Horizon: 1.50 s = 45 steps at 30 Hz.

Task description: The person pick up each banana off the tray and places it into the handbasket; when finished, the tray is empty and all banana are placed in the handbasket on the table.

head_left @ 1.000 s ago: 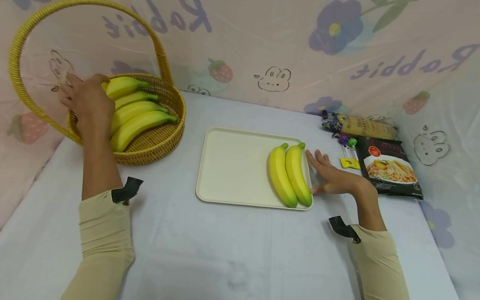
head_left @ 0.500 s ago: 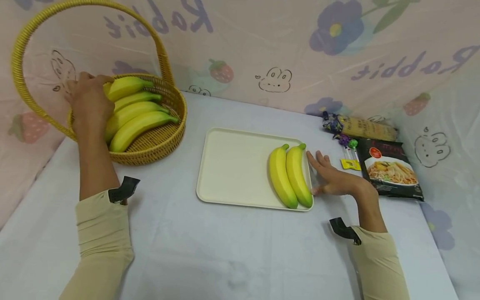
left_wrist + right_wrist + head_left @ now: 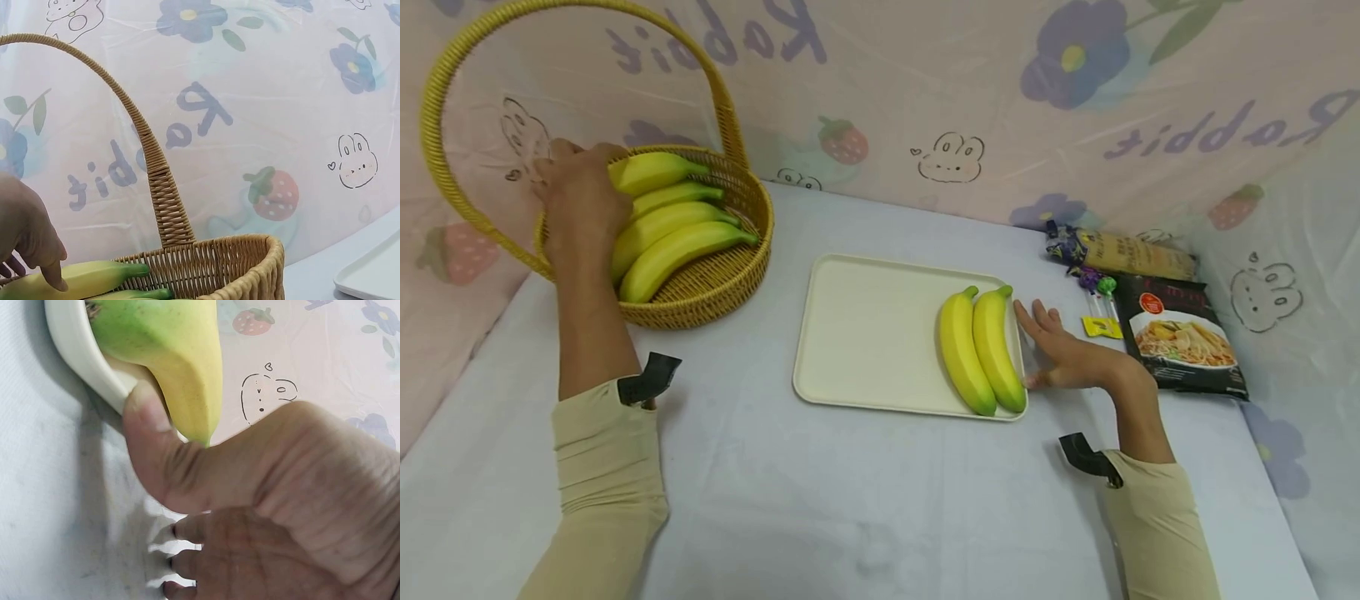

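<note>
A: Covering the near ends of the fruit, the left hand (image 3: 580, 204) lies inside the round woven yellow wicker basket with the tall hoop handle (image 3: 715, 283), so the stalk ends of the four yellow bananas with green tips in the basket (image 3: 673, 229) are hidden. Its fingers curl over the top one; the left wrist view shows a fingertip (image 3: 56, 282) pressing on that banana's skin, yet whether the grip goes right round it cannot be told.

B: And the right hand (image 3: 1063, 354)?

A: It rests flat on the pale lilac tablecloth (image 3: 850, 500), fingers straight and spread, holding nothing. The right wrist view shows the thumb (image 3: 147, 434) touching the rim of the cream rectangular plastic tray (image 3: 865, 333), just beside the green end of one of the pair of yellow bananas on the tray (image 3: 981, 350). That view is so close that most of the tray is cut off.

B: How much room is there?

A: The pair lies along the tray's right edge, leaving its left and middle bare. Basket and tray stand apart, with bare cloth between them and in front. Behind the right hand lie a dark noodle packet (image 3: 1180, 342), a long beige packet (image 3: 1131, 254) and small sweets (image 3: 1097, 308), their print too small to read. The patterned plastic sheet (image 3: 1000, 108) closes the far side.
</note>
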{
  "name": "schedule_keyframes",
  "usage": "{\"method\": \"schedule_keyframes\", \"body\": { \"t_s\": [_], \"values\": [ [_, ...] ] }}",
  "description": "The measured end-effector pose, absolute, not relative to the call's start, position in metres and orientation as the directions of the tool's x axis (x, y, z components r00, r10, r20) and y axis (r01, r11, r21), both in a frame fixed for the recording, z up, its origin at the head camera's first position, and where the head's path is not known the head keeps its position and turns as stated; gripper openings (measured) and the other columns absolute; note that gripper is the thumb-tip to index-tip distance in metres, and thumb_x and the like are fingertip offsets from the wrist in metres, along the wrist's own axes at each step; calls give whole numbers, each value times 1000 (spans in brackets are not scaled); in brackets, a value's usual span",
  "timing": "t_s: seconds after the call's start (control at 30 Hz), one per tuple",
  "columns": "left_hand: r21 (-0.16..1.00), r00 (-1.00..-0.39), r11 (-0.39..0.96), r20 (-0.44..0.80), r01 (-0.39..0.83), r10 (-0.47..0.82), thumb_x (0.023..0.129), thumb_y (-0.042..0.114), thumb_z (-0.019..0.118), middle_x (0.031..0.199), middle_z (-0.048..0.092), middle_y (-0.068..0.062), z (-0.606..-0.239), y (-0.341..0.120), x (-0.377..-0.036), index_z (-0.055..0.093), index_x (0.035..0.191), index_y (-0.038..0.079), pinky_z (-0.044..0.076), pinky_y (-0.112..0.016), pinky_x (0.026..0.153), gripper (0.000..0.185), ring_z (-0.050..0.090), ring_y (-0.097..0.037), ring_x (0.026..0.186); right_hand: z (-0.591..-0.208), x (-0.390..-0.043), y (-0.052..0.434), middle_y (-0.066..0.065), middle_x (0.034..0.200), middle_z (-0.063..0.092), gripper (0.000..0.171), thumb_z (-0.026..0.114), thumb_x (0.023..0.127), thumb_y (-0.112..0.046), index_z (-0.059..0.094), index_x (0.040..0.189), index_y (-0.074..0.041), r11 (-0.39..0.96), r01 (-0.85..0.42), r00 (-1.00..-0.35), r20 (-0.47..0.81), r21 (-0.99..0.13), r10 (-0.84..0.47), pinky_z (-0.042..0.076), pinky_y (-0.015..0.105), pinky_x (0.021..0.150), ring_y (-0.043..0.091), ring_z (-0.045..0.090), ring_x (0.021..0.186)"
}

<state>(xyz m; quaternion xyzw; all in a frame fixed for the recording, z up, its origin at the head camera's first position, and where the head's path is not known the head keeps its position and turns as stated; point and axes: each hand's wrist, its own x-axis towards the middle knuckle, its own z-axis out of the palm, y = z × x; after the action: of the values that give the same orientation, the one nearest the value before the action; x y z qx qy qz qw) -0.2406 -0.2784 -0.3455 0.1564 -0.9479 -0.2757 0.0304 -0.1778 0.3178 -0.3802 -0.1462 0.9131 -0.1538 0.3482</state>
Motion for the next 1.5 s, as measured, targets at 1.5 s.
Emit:
{"method": "schedule_keyframes", "body": {
  "t_s": [1.5],
  "values": [
    [572, -993, 814, 17, 103, 113, 109, 34, 51, 160, 32, -30, -287, -181, -220, 40, 162, 19, 47, -62, 98, 56, 50, -44, 123, -378, -176, 317, 32, 168, -25, 126, 79, 88, -46, -14, 167, -13, 907, -159, -714, -590, -389, -378, -2, 79, 120, 61, -22, 152]
  ]
}}
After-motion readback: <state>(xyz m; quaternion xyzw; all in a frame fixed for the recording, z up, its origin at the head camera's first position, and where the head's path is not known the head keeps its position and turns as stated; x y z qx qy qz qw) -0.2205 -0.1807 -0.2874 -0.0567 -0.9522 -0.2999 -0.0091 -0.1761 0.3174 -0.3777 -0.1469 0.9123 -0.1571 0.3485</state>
